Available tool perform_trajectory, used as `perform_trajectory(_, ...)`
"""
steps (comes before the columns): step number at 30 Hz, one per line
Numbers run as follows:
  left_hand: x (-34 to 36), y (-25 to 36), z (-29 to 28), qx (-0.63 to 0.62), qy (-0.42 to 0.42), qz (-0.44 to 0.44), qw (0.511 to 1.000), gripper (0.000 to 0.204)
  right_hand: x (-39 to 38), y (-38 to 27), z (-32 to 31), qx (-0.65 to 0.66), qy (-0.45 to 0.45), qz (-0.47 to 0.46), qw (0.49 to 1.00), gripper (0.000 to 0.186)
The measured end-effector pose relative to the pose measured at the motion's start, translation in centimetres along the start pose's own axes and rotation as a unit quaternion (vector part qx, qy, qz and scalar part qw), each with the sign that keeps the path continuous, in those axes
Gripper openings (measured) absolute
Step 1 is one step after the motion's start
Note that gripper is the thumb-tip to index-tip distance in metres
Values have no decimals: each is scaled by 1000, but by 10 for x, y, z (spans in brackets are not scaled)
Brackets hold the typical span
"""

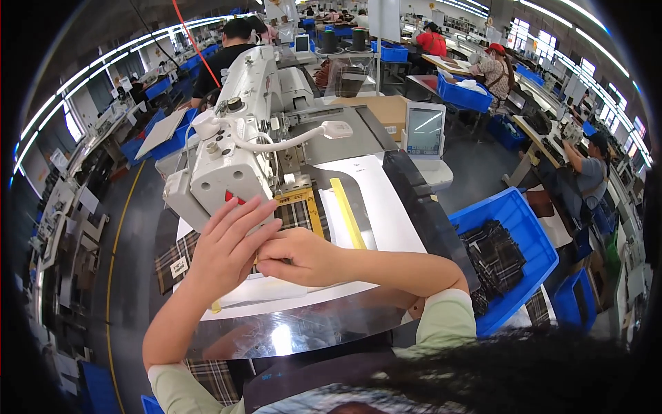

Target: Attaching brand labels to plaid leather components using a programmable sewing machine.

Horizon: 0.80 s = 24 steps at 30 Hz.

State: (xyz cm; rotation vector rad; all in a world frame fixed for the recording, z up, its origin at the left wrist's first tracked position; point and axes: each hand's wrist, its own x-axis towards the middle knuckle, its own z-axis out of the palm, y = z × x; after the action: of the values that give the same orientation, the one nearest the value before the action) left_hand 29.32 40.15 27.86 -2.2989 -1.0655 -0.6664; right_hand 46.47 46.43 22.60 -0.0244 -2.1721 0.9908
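In front of a white sewing machine head (227, 162), my two hands meet over the work table. My left hand (231, 245) is open, its fingers stretched out toward the machine and partly overlapping my other hand. My right hand (300, 257) is closed, fingers curled in; whatever it pinches, if anything, is hidden. Dark plaid fabric (298, 215) shows inside a yellow-edged frame (316, 210) just beyond my hands. More plaid fabric (167, 265) with a small white label (179, 268) lies left of my left wrist. A yellow strip (348, 214) rests on white sheeting (389, 207).
A tablet-like control screen (424, 131) stands behind the table at right. To the right, a blue bin (534, 234) holds folded plaid pieces (493, 259). Thread cones (358, 40) stand behind the machine. Several people work at other tables farther off.
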Motion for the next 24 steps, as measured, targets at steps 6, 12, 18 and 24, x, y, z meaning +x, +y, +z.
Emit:
perform_trajectory(6, 0, -23, -3, -6, -56, 110, 992, 15, -12, -1, -9, -26, -15, 3, 1000, 14)
perform_trajectory(12, 0, -18, -2, 36, -74, 128, 988, 18, -15, 13, -5, 19, 5, 26, 999, 16)
perform_trajectory(18, -2, -16, -9, 48, -71, 118, 989, 18, -4, 26, -17, -14, 140, 40, 989, 12)
perform_trajectory(24, 2, -13, -9, 38, -60, 134, 988, 20, 45, 56, -40, -261, 323, -40, 909, 15)
